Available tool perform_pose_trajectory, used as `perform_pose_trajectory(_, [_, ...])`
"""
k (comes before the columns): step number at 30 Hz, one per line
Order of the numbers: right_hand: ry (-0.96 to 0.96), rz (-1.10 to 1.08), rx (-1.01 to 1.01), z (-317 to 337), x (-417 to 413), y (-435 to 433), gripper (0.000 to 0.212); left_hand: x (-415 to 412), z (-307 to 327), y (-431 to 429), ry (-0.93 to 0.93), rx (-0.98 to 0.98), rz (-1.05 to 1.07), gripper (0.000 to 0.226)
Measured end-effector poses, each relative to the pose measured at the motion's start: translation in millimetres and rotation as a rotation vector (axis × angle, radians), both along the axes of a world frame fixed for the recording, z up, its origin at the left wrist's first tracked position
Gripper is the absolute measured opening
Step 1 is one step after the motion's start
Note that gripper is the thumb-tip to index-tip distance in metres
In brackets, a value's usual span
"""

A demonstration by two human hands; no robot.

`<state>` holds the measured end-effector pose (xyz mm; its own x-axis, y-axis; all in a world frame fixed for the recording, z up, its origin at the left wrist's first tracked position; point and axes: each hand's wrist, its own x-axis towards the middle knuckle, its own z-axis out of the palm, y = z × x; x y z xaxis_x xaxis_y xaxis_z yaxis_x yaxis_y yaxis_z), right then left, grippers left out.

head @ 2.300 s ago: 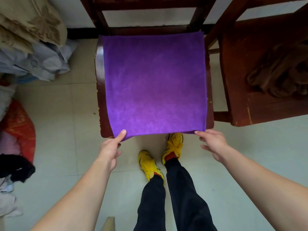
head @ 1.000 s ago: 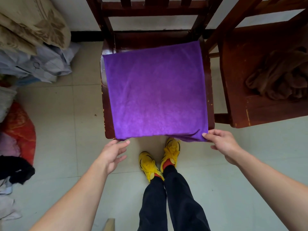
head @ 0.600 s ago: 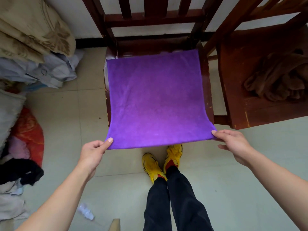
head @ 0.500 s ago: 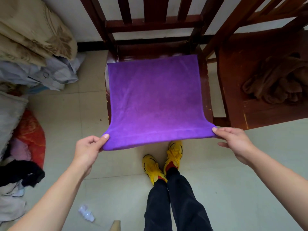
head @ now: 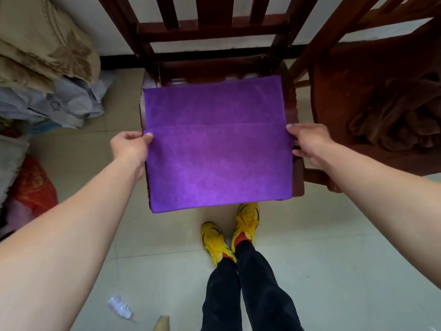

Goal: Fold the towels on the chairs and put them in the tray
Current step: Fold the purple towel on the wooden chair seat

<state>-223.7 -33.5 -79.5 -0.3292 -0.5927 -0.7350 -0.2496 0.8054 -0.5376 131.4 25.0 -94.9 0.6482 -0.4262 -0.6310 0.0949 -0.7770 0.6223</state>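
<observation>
A purple towel (head: 214, 149) lies on the seat of a dark wooden chair (head: 294, 111). Its near part is turned over toward the chair back, and the turned edge runs across the towel's middle. My left hand (head: 130, 145) pinches the left corner of that edge. My right hand (head: 309, 142) pinches the right corner. A crumpled brown towel (head: 393, 115) lies on the seat of a second wooden chair (head: 334, 91) to the right. No tray is in view.
Piled bedding and clothes (head: 43, 68) fill the left side, with a red bag (head: 33, 189) below them. My legs and yellow shoes (head: 229, 232) stand just in front of the chair. A small plastic bottle (head: 119, 306) lies on the tiled floor.
Both hands lifted the towel's near edge off the seat front and carried it toward the chair back, so it now lies across the towel's middle.
</observation>
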Motion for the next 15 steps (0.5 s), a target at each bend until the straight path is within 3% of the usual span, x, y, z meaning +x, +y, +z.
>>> perform_pose_trajectory(3, [0.241, 0.053, -0.117, -0.9, -13.1, 28.5, 0.007, -3.0, -2.8, 45.9, -0.162, 0.07, -0.024, 0.021])
perform_pose_trajectory(6, [0.447, 0.051, -0.05, -2.4, -30.9, 87.5, 0.01, -18.6, -1.3, 104.0, -0.209, 0.186, 0.046, 0.011])
perform_pose_trajectory(8, [0.356, -0.103, 0.102, -8.3, -37.6, 130.2, 0.017, -26.4, -6.0, 137.2, -0.16, 0.306, 0.181, 0.021])
perform_pose_trajectory(11, [0.02, -0.255, 0.38, -19.7, -34.9, 161.3, 0.017, -35.3, -13.5, 158.3, 0.204, 0.363, 0.225, 0.045])
perform_pose_trajectory(13, [-0.172, -0.267, 0.406, -26.6, -30.1, 159.4, 0.04, -40.2, -15.8, 154.8, 0.371, 0.336, 0.155, 0.034])
perform_pose_trajectory(15, [-0.262, -0.27, 0.42, -33.8, -27.4, 150.9, 0.035, -40.0, -17.7, 148.4, 0.429, 0.311, 0.144, 0.03])
